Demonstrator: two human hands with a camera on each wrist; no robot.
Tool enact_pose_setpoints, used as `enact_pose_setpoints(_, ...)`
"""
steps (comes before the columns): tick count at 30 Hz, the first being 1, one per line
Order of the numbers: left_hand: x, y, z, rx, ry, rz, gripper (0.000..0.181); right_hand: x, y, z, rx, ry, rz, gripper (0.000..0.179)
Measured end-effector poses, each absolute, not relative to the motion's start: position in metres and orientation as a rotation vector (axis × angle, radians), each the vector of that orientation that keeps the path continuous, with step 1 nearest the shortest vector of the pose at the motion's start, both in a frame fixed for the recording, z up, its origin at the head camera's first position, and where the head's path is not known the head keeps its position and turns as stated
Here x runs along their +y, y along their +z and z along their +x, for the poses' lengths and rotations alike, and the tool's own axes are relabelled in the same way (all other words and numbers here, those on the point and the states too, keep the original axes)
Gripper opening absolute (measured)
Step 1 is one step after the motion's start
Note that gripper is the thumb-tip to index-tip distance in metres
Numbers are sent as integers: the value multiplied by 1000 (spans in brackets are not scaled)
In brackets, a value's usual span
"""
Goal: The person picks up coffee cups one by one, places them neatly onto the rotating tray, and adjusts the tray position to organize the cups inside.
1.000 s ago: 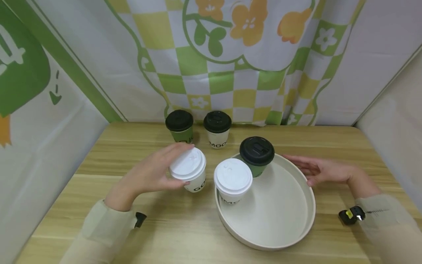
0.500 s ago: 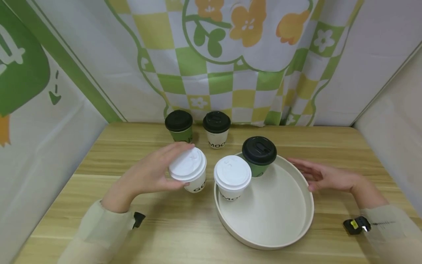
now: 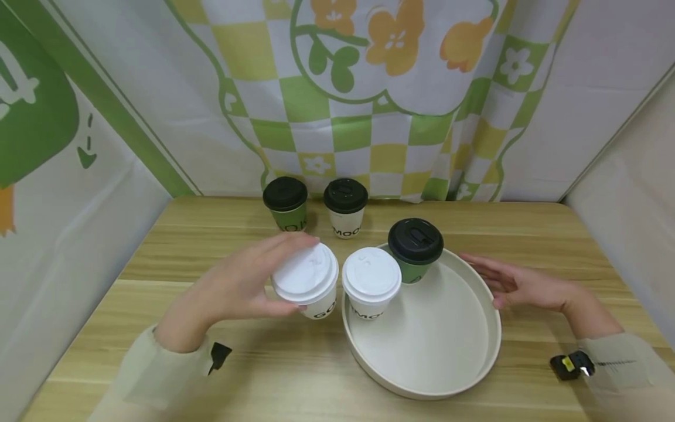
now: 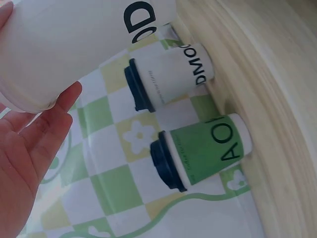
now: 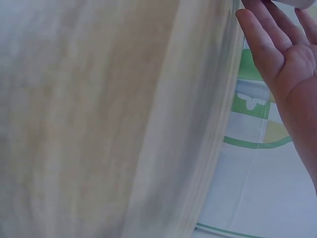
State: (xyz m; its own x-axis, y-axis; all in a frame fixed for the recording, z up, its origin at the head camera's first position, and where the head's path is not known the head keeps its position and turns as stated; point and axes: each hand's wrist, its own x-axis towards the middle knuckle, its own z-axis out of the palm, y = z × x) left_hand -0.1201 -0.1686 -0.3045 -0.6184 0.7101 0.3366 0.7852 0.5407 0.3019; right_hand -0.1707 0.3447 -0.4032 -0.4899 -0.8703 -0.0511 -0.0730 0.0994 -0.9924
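Observation:
In the head view my left hand (image 3: pixel 232 285) grips a white paper cup (image 3: pixel 320 306) with a white lid, thumb on the near side and fingers on the far side. That cup is left of the round cream tray (image 3: pixel 422 384), close to its rim. Inside the tray, a second white-lidded cup (image 3: pixel 371 278) stands at the left and a green cup (image 3: pixel 413 271) with a black lid at the back. My right hand (image 3: pixel 532 288) rests against the tray's right rim with its fingers extended. The left wrist view shows the held cup (image 4: pixel 74 44) large beside my fingers.
Behind the held cup, a green cup (image 3: pixel 290 218) and a white cup (image 3: pixel 346 223), both black-lidded, stand near the back of the wooden table (image 3: pixel 274 375). A checkered curtain (image 3: pixel 353 138) hangs beyond the back edge, with pale fabric walls at the sides.
My left hand and its white cup have shifted slightly right and nearer, closer to the tray. The tray slid a little left early on; my right hand stays at its rim.

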Motion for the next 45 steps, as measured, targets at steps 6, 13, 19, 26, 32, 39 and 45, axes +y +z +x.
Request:
enact_pose_setpoints(6,-163,-296,-112,-2605,-652,-1311,92,345,-403,-169,1714,-1463,-912,83)
enact_pose_setpoints(13,-155,-289,-106,-2561,-658,-1382,89,345,-403,-167,1719,-1471,-895,83)
enact_pose_setpoints(19,-147,-288,-101,-2525,-672,-1417,92,345,-404,-166,1706,-1482,-884,84)
enact_pose_setpoints(26,-137,-285,-95,-2480,-662,-1480,89,345,-406,-166,1699,-1488,-903,84)
enact_pose_setpoints(32,-128,-283,-93,-2443,-688,-1567,91,345,-405,-165,1712,-1487,-910,84)
enact_pose_setpoints(39,-112,-284,-94,-2382,-695,-1665,90,346,-405,-165,1705,-1489,-905,84)
enact_pose_setpoints(45,-95,-286,-99,-2302,-693,-1757,90,346,-407,-166,1707,-1487,-907,84)
